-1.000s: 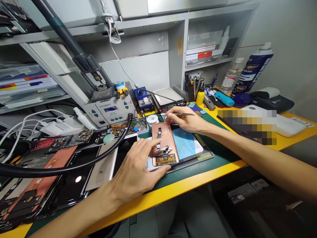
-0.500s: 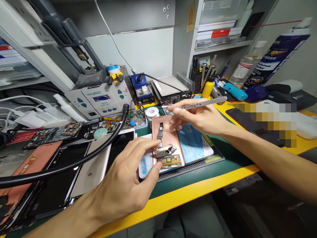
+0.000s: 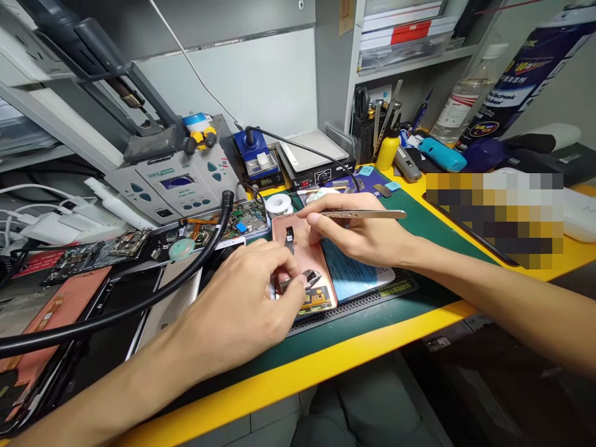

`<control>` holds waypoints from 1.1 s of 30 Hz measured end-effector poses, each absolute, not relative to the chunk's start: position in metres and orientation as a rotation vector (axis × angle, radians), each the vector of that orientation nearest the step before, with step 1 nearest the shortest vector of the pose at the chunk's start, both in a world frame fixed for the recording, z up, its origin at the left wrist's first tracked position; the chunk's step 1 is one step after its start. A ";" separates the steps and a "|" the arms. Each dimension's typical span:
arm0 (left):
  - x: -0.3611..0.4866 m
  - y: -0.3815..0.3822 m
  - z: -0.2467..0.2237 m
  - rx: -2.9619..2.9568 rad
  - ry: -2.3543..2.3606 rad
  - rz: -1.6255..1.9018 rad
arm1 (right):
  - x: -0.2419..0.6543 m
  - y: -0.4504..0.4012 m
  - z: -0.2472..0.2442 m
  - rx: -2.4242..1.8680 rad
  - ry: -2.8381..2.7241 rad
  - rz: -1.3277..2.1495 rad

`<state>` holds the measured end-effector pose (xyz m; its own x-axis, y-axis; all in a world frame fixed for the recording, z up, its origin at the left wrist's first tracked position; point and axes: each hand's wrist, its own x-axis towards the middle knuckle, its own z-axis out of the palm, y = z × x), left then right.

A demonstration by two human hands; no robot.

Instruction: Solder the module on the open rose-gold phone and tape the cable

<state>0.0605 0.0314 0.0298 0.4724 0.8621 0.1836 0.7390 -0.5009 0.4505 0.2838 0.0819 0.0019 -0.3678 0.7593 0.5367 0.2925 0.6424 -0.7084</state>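
A pink phone shell (image 3: pixel 305 254) lies on the mat, with a dark flex cable (image 3: pixel 289 239) in its upper part and a small board (image 3: pixel 316 299) at its near end. My left hand (image 3: pixel 251 295) is closed at the shell's near left edge, thumb and forefinger pinching a small silver metal piece (image 3: pixel 311 277) partly hidden by the fingertips. My right hand (image 3: pixel 356 233) grips metal tweezers (image 3: pixel 372 215) with holes along the side, above the shell's far right part. The tweezers' tips are hidden behind the fingers.
A blue packet (image 3: pixel 358 273) lies right of the shell. Beyond are a solder wire spool (image 3: pixel 279 205), a soldering station (image 3: pixel 261 164) and a tray of circuit boards (image 3: pixel 254 220). A black hose (image 3: pixel 177 292) arches over phones at left. A dark phone (image 3: pixel 465 230) lies at right.
My left thumb and forefinger have closed together on the metal piece, which was lying between them. My right hand has lowered slightly, and the tweezers lie more level. The camera view has shifted.
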 end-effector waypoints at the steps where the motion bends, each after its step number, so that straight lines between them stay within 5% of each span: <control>1: 0.061 0.030 0.030 2.403 1.352 0.566 | 0.284 0.082 0.001 -0.817 -1.947 0.621; 33: 0.048 -0.007 0.000 2.586 0.991 0.904 | 0.284 0.088 -0.006 -0.688 -2.008 0.479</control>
<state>0.0476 -0.0071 -0.0003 0.5816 0.6665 0.4664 0.5257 -0.7455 0.4098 0.2841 0.0878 -0.0058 -0.4120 0.6388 0.6498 0.2765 0.7671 -0.5789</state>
